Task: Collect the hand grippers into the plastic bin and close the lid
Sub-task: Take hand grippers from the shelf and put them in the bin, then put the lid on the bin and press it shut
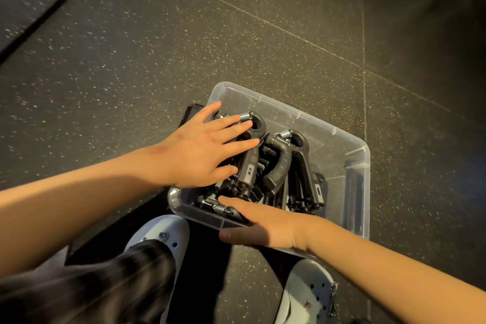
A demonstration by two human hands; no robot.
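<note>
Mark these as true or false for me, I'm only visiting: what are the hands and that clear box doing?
1. The left hand lies flat, fingers straight, on the hand grippers. True.
2. The plastic bin is empty. False: it holds several black hand grippers.
3. A lid is shut on the bin. False: its top is open.
4. The right hand holds the bin's near rim, thumb outside. True.
5. The bin stands on a table. False: it sits on the dark speckled floor, by the person's shoes.
</note>
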